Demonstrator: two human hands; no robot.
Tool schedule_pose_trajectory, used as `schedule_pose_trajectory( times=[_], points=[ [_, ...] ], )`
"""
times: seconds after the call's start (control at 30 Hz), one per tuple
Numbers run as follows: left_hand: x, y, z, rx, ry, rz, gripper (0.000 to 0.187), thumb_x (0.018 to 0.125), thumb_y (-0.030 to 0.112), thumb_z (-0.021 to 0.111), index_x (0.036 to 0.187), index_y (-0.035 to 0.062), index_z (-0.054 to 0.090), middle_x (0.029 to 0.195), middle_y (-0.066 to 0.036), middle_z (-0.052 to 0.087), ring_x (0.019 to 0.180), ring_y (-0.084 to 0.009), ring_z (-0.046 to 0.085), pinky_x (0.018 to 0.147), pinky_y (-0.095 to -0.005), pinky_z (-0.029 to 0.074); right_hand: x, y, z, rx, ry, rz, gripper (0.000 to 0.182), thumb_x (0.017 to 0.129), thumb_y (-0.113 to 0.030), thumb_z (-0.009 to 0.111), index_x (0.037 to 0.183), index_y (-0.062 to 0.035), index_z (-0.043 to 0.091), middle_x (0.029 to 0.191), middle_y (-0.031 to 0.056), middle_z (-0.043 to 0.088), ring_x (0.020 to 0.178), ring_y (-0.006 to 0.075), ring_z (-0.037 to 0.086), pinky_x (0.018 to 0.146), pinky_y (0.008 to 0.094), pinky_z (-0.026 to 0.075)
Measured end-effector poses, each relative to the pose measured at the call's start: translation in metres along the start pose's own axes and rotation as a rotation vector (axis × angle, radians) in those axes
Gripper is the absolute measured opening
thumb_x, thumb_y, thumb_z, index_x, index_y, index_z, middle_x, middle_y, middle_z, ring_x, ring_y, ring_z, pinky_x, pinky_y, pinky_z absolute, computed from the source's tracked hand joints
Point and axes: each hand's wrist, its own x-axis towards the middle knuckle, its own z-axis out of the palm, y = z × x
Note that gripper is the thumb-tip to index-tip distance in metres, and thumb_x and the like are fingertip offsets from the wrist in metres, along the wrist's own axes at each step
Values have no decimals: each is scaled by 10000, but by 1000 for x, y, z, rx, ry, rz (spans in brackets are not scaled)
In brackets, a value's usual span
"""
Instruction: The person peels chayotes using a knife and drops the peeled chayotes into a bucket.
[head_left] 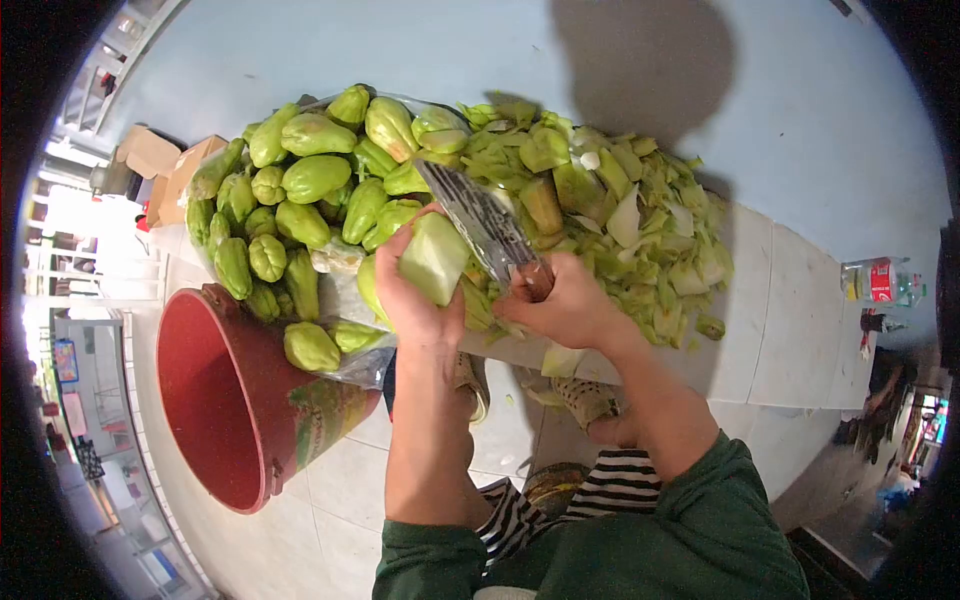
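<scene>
My left hand (410, 300) grips a pale green chayote piece (436, 258) with its cut face up. My right hand (570, 305) is closed on the wooden handle of a broad cleaver (478, 215), whose blade slants up and left beside the piece. Behind the hands lies a heap of whole green chayotes (300, 190) on a plastic sheet, and to the right a pile of cut peels and pieces (640, 220).
An empty red bucket (240, 400) stands at the lower left on the tiled floor. Cardboard boxes (165, 165) sit at the far left. A plastic bottle (880, 282) lies at the right. My sandalled feet (585, 400) are below the hands.
</scene>
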Motion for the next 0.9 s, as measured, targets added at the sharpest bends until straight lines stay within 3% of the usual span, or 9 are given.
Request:
schedule_pose_trajectory(
  times=[0.07, 0.2, 0.3, 0.4, 0.57, 0.63, 0.67, 0.77, 0.9],
  points=[
    [0, 6, 1, -44, -1, -70, 466, 878, 332, 490, 1155, -22, 610, 1100, -123, 654, 1004, -246, 613, 911, -378, 474, -5, -13, -9, 46, -53, -45, 324, 745, -199, 766, 645, -37, 504, 557, 9, 458, 534, 107, 414, 497, 328, 372],
    [3, 5, 2, -236, -38, -133, 462, 936, 329, 439, 1207, -30, 546, 1146, -183, 613, 1112, -341, 564, 1039, -480, 406, -4, -9, -12, 185, 12, -57, 341, 751, -172, 777, 622, -57, 483, 552, -17, 453, 522, 73, 391, 474, 306, 329],
    [4, 5, 5, -273, -116, -97, 481, 997, 359, 385, 1253, -39, 473, 1233, -228, 547, 1222, -380, 488, 1088, -532, 356, 3, 6, -12, 186, 232, -271, 337, 787, -118, 766, 647, -76, 463, 568, -50, 457, 534, 43, 394, 470, 275, 306],
    [3, 7, 7, -298, -33, -124, 488, 1034, 382, 344, 1265, -41, 419, 1267, -260, 493, 1290, -439, 406, 1121, -574, 302, 2, -3, -5, 419, 673, -451, 307, 846, -37, 713, 699, -93, 449, 594, -81, 433, 547, 20, 384, 478, 240, 271],
    [11, -2, -2, -274, 10, 15, 463, 1056, 357, 308, 1250, -56, 391, 1226, -250, 460, 1273, -507, 382, 1152, -596, 297, 5, 7, -22, 83, 599, -348, 289, 827, -100, 733, 694, -77, 478, 559, -48, 455, 513, 47, 393, 461, 284, 317],
    [6, 5, 4, -289, -22, -49, 471, 1056, 366, 317, 1244, -60, 390, 1214, -247, 464, 1253, -509, 406, 1138, -579, 341, 6, 12, -17, -48, 556, -376, 279, 809, -153, 739, 707, -46, 502, 528, 24, 466, 476, 113, 414, 477, 313, 371],
    [4, 7, 5, -309, -50, -106, 480, 1055, 375, 327, 1239, -64, 389, 1201, -243, 467, 1233, -511, 429, 1123, -562, 385, 6, 12, -18, -130, 531, -405, 269, 803, -172, 729, 725, -19, 521, 532, 93, 492, 458, 206, 458, 493, 338, 410],
    [7, 8, 2, -381, 11, -147, 535, 1027, 428, 414, 1234, -65, 405, 1204, -239, 494, 1189, -505, 481, 1050, -500, 484, 1, -5, -20, -180, 445, -362, 251, 811, -172, 713, 740, -13, 532, 560, 131, 532, 481, 277, 526, 513, 361, 439],
    [16, 9, -12, -458, -9, -277, 632, 981, 512, 476, 1280, -38, 400, 1346, -201, 437, 1197, -498, 491, 1001, -473, 523, 3, 0, -14, -143, 457, -471, 261, 806, -119, 735, 703, -30, 512, 511, 32, 404, 470, 121, 343, 459, 289, 337]
  ],
)
